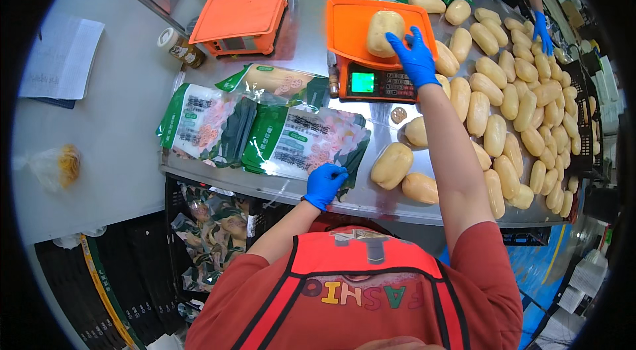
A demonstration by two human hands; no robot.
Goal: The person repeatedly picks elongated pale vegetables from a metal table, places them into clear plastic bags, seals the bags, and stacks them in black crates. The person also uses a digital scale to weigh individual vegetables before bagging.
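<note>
My right hand (416,59), in a blue glove, touches the right side of a peeled lotus root section (385,34) with its fingers spread. That section lies on the orange tray (343,27) of a digital scale (380,82) with a lit green display. My left hand (325,185), also blue-gloved, has curled fingers and rests at the lower right edge of a stack of printed plastic bags (298,141); whether it pinches a bag is unclear. A second bag stack (203,124) lies to the left, and a filled bag (278,82) lies behind both. Loose lotus roots (392,166) lie right of the stacks.
Many lotus roots (509,101) cover the metal table's right side, where a co-worker's gloved hand (542,34) reaches in. Another orange scale (238,12) and a jar (181,46) stand back left. A crate of filled bags (213,235) is below the table edge. A knife handle (333,79) lies beside the scale.
</note>
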